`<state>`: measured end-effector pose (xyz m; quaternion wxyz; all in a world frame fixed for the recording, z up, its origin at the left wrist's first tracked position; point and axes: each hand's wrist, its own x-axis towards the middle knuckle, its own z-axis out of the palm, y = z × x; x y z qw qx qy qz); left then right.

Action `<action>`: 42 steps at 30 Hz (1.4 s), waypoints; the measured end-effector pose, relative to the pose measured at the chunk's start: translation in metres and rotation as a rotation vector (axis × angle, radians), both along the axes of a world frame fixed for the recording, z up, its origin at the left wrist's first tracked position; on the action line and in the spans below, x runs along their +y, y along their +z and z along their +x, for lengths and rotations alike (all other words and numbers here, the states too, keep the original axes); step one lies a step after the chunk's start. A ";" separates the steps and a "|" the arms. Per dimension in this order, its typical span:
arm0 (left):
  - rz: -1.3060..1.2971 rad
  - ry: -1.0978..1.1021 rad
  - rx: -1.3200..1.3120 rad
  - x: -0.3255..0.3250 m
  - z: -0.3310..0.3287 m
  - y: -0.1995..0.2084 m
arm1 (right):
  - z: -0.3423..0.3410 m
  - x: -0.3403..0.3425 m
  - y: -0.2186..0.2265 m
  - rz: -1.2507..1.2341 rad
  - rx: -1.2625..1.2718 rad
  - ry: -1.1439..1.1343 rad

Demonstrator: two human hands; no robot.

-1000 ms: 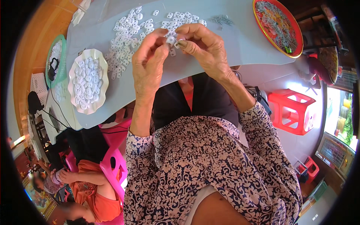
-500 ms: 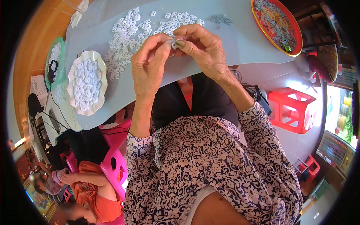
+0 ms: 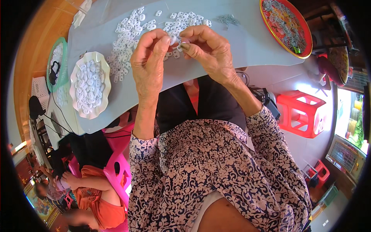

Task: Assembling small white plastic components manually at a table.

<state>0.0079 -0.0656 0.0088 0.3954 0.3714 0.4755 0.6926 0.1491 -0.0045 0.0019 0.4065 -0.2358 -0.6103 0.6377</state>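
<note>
Above the near part of the grey table, my two hands are raised close together. Between thumb and fingertips my left hand pinches a small round white plastic piece. My right hand is closed in a pinch at another small white piece, mostly covered by its thumb and fingers. A slight gap separates the two pieces. Behind my hands, many loose white plastic pieces with holes lie spread over the table. A scalloped cream dish at the left holds more finished-looking round white pieces.
A red round tray full of small metal parts stands far right, and a little pile of metal parts lies behind my hands. At left is a green basket. A red stool and a seated person in orange are nearby.
My left hand has moved slightly left and up, away from the right one, and the round white piece now shows at its fingertips. My right hand has barely moved.
</note>
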 end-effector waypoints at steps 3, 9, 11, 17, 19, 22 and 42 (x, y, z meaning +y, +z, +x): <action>0.000 0.010 0.040 0.001 0.001 0.000 | -0.001 -0.001 0.003 0.001 -0.037 -0.011; 0.020 0.038 0.193 0.002 0.004 0.001 | 0.000 -0.002 0.002 0.011 -0.009 -0.026; 0.007 0.025 0.239 0.001 0.003 0.002 | 0.000 -0.002 0.003 0.038 -0.041 -0.033; -0.002 0.027 0.388 0.001 0.002 0.007 | -0.001 -0.003 0.003 0.050 0.005 -0.042; 0.002 0.048 0.399 0.002 0.001 0.006 | -0.001 -0.003 0.003 0.047 0.004 -0.043; -0.025 0.020 0.415 0.000 0.005 0.008 | -0.001 -0.003 0.001 0.029 0.026 -0.040; -0.155 -0.081 0.484 -0.009 -0.001 0.005 | 0.003 0.000 -0.007 0.090 -0.107 0.029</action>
